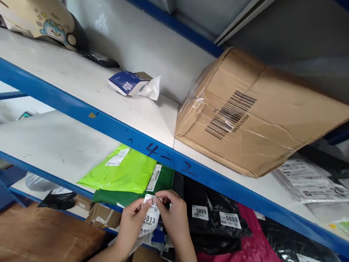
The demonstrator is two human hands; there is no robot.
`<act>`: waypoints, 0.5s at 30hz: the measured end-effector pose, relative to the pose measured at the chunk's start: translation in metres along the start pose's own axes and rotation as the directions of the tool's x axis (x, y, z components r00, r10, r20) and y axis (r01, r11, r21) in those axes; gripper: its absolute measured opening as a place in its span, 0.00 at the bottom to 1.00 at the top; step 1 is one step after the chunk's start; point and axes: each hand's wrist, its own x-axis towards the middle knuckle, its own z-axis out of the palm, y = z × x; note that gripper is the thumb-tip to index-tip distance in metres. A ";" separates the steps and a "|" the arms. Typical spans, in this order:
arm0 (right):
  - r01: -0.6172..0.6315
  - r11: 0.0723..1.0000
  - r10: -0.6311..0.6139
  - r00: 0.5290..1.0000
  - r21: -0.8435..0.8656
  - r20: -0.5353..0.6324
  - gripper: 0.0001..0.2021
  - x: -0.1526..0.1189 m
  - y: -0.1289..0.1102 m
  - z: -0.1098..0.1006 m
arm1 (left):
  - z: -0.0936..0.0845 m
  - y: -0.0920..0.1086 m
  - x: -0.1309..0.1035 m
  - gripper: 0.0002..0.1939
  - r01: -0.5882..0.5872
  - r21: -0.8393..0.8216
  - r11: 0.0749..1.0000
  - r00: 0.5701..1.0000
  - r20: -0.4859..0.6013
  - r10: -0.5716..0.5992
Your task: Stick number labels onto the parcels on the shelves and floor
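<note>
A strip of printed number labels (148,220) hangs between my two hands, with "5013" readable in its middle. My left hand (134,219) pinches the strip along its left side near the top. At the top right corner, the fingers of my right hand (171,212) are closed on the same strip, partly covering the uppermost label. Just behind the hands lie a dark green parcel bag (132,199) and a bright lime parcel bag (124,173) on the lower shelf. To the right, black parcel bags (211,232) carry labels "5009" and "5008".
A large cardboard box (243,112) with a barcode stands on the upper shelf (75,79), near a small blue faucet box (130,82) and a beige helmet (35,8). A magenta bag (249,251) lies lower right. The blue shelf beam (116,132) crosses above my hands.
</note>
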 end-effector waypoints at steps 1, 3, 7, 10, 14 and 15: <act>-0.006 0.999 0.006 1.000 -0.033 0.014 0.05 0.002 -0.001 0.001 | 0.001 0.001 0.002 0.29 0.028 -0.026 0.999 0.999 -0.018 -0.029; -0.018 0.995 0.020 1.000 -0.102 0.021 0.06 0.006 -0.001 0.002 | 0.002 0.004 0.007 0.31 0.086 -0.054 0.995 0.996 -0.018 -0.087; -0.022 0.974 0.013 0.999 -0.226 -0.039 0.07 0.014 0.004 0.001 | -0.002 0.009 0.012 0.33 0.198 -0.009 0.980 0.965 0.175 -0.193; 0.009 0.960 -0.010 1.000 -0.278 -0.003 0.07 0.015 0.010 0.000 | -0.014 0.009 0.001 0.35 0.220 0.102 0.970 0.944 0.227 -0.238; 0.070 0.883 -0.095 0.995 -0.463 -0.031 0.09 0.011 0.016 0.000 | -0.040 0.010 -0.025 0.28 -0.088 0.356 0.930 0.915 0.398 -0.066; 0.113 0.845 -0.146 0.989 -0.522 -0.023 0.13 0.010 0.016 -0.001 | -0.046 0.010 -0.029 0.27 -0.183 0.399 0.899 0.909 0.416 0.000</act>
